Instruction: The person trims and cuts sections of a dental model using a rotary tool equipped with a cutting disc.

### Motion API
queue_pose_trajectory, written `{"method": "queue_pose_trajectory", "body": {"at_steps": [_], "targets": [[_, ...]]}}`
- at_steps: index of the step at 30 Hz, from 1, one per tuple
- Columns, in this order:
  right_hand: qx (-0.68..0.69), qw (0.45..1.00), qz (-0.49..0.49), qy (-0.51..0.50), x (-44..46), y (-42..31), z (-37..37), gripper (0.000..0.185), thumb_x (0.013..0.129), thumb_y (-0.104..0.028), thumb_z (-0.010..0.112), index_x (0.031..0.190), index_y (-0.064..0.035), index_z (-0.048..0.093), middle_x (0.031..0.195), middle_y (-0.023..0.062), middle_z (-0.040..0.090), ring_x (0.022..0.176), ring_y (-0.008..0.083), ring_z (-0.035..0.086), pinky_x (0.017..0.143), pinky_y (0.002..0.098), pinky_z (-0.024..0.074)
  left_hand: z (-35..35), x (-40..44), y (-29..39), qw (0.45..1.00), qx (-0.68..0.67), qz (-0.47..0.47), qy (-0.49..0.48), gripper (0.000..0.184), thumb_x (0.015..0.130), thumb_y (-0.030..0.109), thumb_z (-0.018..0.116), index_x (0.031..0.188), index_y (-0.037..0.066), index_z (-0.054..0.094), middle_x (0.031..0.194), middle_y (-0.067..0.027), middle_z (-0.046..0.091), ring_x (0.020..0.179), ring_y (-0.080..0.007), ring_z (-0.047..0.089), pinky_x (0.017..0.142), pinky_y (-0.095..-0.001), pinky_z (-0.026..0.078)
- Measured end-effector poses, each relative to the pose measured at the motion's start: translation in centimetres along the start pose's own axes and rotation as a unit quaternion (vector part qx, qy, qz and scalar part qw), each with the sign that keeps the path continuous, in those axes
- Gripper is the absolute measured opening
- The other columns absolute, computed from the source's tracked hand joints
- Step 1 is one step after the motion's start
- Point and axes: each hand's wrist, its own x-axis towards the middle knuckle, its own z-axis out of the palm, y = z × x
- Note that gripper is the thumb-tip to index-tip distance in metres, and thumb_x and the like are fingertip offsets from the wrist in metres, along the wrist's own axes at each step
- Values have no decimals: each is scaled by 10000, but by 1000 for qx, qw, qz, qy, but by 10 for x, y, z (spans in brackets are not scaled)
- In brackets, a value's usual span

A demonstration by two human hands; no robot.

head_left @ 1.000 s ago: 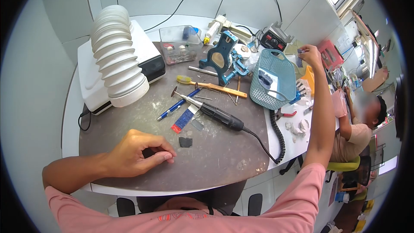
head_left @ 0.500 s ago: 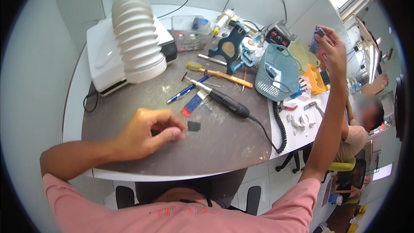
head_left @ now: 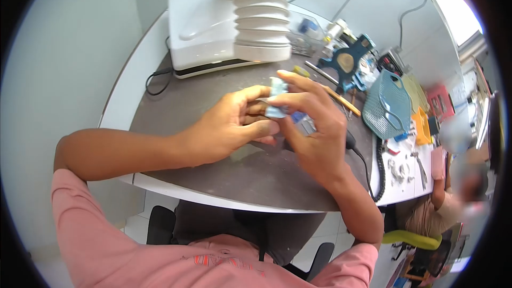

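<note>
A small light blue piece (head_left: 276, 98), blurred and of a kind I cannot make out, stands between my two hands above the desk. My left hand (head_left: 226, 128) is closed, with curled fingertips against its left side. From the right, my right hand (head_left: 320, 128) pinches it between thumb and fingers. Behind my right hand, the black handpiece (head_left: 350, 141) is mostly hidden, with only its rear end and cord showing. A blue and clear item (head_left: 301, 122) lies partly covered beneath my fingers. The brush with a wooden handle (head_left: 344, 101) lies beyond.
A white ribbed hose (head_left: 261, 16) hangs over a white box machine (head_left: 202, 32) at the back. To the right are a blue basket (head_left: 386, 104), an orange container (head_left: 421, 126) and white fragments (head_left: 400, 172). A co-worker (head_left: 432, 213) sits at far right.
My right hand has come back from the far right, over the basket side, to meet my left hand. A light blue piece now shows between them. The view has shifted left.
</note>
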Motion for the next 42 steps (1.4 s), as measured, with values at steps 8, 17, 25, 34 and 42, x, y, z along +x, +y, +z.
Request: {"method": "queue_pose_trajectory", "body": {"at_steps": [8,17,25,34,42], "targets": [[259,958,45,119,-15,18,-13,321,966,-55,562,1267,48,521,1126,117,640,1059,123,576,885,262,462,2,1,4,999,14,41,-14,488,955,98,601,1393,36,395,1221,-82,555,1133,-160,566,945,-326,532],[217,954,208,18,-9,16,-16,359,957,-102,612,1285,6,516,936,29,607,852,61,571,741,201,467,-1,5,6,997,35,56,44,439,968,125,583,1357,9,416,1206,-87,558,1108,-160,583,947,-350,533],[215,952,218,23,-15,20,-13,343,892,-51,684,1206,7,558,999,28,601,889,75,587,788,206,483,-6,8,6,992,33,66,99,408,980,156,574,1332,12,427,1194,-84,576,1085,-156,600,930,-341,536],[286,926,242,32,-11,19,-13,306,855,31,676,1133,28,550,1067,61,610,990,104,602,850,234,509,-10,9,6,992,34,76,89,406,973,147,593,1332,50,430,1181,-53,599,1086,-125,602,933,-295,505],[8,997,42,-69,-17,26,-5,260,742,38,719,980,-41,653,1155,122,605,1006,281,628,878,348,509,-10,7,4,980,61,124,140,439,989,176,560,1359,19,383,1153,-69,590,1047,-130,605,921,-306,507]]}}
